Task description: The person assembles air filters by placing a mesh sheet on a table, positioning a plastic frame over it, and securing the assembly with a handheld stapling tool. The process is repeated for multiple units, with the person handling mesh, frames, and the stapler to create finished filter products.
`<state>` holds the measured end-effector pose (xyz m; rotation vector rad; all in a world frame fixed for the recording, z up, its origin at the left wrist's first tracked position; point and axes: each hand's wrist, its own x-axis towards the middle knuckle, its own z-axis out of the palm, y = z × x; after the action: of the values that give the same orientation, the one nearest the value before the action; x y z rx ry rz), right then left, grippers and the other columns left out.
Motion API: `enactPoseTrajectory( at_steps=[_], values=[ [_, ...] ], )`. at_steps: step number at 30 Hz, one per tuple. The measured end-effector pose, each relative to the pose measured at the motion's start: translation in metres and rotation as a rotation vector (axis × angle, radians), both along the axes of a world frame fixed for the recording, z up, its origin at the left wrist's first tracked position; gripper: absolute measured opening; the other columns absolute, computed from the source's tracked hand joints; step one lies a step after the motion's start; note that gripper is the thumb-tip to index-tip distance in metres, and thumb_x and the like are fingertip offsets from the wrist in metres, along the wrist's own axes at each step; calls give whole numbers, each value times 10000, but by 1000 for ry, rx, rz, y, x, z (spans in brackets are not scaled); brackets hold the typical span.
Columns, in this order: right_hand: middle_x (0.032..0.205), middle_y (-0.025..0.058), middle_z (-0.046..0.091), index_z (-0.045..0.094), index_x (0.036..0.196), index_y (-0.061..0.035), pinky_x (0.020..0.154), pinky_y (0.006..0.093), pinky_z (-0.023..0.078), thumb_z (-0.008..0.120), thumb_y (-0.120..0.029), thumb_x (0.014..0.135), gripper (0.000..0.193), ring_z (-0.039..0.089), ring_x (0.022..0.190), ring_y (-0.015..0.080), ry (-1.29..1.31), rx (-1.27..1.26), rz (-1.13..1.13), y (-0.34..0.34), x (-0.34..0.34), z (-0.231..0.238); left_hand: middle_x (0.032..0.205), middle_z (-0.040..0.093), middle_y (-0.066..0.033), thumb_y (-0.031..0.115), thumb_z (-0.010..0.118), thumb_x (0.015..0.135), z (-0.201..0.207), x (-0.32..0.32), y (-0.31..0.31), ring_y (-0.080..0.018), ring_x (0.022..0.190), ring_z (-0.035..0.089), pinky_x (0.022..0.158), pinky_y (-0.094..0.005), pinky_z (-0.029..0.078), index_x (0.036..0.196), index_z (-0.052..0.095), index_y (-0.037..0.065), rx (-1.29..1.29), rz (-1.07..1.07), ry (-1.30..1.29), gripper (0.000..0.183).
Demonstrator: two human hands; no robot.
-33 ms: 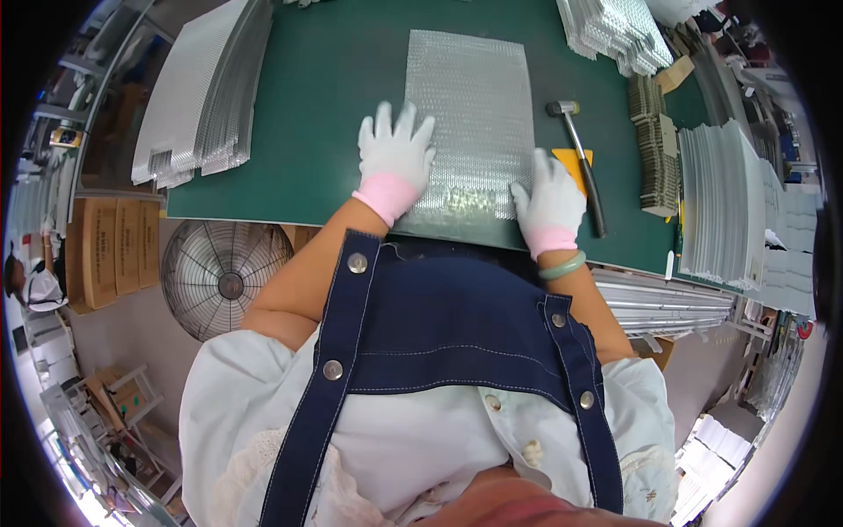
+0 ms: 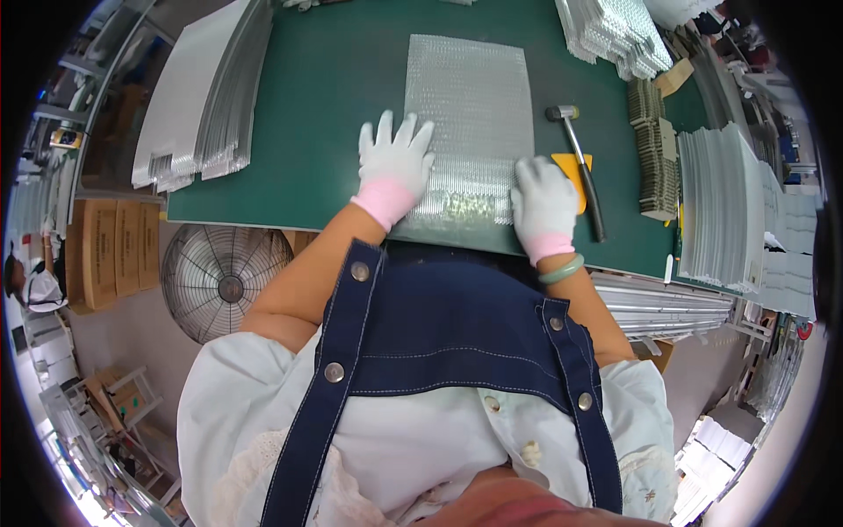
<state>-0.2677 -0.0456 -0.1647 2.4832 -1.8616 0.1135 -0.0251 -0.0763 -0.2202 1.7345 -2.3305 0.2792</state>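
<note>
A clear bubble-wrap sheet (image 2: 470,97) lies flat on the green worktable (image 2: 342,53), its near end close to the front edge. My left hand (image 2: 393,169), in a white glove with a pink cuff, rests at the sheet's left edge. It is open, its fingers spread and holding nothing. At the right edge, my right hand (image 2: 544,204) in a matching glove lies palm down with its fingertips over the sheet. Its fingers are slightly bent and close together, without a visible grasp. A hammer (image 2: 581,167) and a flat yellow piece (image 2: 571,167) lie just right of that hand.
Stacked silvery bubble-wrap sheets (image 2: 189,97) stand at the left, with more silvery wrap (image 2: 615,35) at the far right. Grey-brown strips (image 2: 652,149) and upright white panels (image 2: 720,206) line the right side. Below are a floor fan (image 2: 230,285), cartons (image 2: 104,255) and metal profiles (image 2: 663,303).
My right hand has moved slightly left, and its fingertips now come over the sheet's edge, more bent and closer together. My left hand stays spread in nearly the same place.
</note>
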Motion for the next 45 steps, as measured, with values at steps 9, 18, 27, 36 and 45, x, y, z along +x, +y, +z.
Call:
enactPoseTrajectory(
  at_steps=[9, 18, 27, 36, 45],
  values=[
    [975, 219, 665, 676, 989, -22, 855, 443, 492, 561, -400, 871, 412, 626, 940, 400, -393, 293, 47, -128, -53, 73, 1300, 576, -97, 601, 668, 759, 67, -1, -30, -363, 1327, 406, 1159, -600, 137, 1291, 597, 161, 382, -102, -123, 694],
    [1259, 244, 610, 624, 1233, 12, 1017, 434, 440, 578, -517, 870, 643, 579, 1200, 367, -145, -51, -628, -368, -94, 115, 1211, 614, -135, 601, 702, 735, 78, -12, -41, -354, 1351, 374, 1178, -596, 85, 1235, 634, 103, 478, -86, -236, 709],
    [1215, 208, 649, 638, 1220, 11, 996, 385, 470, 646, -588, 799, 732, 612, 1161, 348, -110, 31, -668, -386, -98, 136, 1243, 605, -146, 597, 697, 760, 75, -13, -45, -336, 1384, 349, 1187, -570, 68, 1271, 620, 100, 545, -93, -276, 717],
    [1164, 236, 666, 656, 1172, 48, 948, 402, 487, 713, -569, 770, 738, 643, 1110, 349, -64, -58, -690, -384, -103, 164, 1265, 588, -150, 596, 695, 766, 82, -14, -49, -326, 1393, 336, 1194, -558, 54, 1275, 614, 86, 596, -98, -281, 725],
    [1175, 187, 670, 650, 1206, -31, 956, 410, 483, 584, -566, 849, 646, 643, 1110, 320, -333, -130, -743, -390, -155, 177, 1255, 593, -140, 604, 689, 767, 82, -16, -49, -335, 1387, 336, 1188, -573, 58, 1273, 613, 97, 589, -83, -272, 721]
  ],
)
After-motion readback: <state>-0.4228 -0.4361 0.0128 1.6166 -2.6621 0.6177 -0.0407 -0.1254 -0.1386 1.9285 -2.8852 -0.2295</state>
